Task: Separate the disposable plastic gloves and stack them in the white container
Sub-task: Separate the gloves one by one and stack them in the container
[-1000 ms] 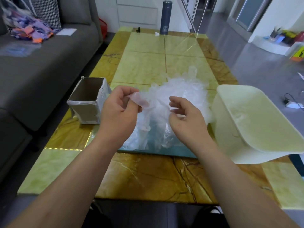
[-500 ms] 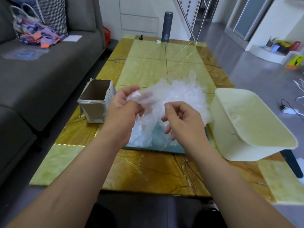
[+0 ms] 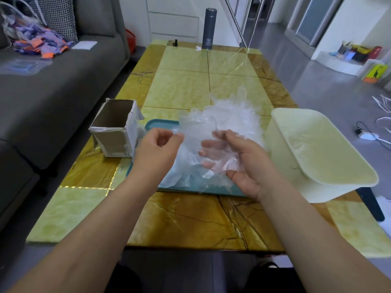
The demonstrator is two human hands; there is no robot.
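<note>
- The scene was a living room with a grey sofa along the left and a shiny grey floor on the right.
- A low table with a yellow-green and amber marbled top filled the middle of the view.
- The white container stood at the table's right edge, tilted so its open mouth faced up and toward the camera; nothing clear could be made out inside it.
- A teal tray lay on the table between the container and an open cardboard box, which stood just to its left.
- A loose heap of clear disposable gloves sat on the tray, reaching nearly to the container's wall.
- A dark flask stood upright at the far end of the table.
- The right hand was held palm up over the tray, its fingers spread wide, with one thin glove draped across them.
- The left hand was curled beside it, thumb and forefinger pinched on the left edge of that same glove.
- The film was so sheer that the exact edges of the held glove could not be told from the heap behind.
</note>
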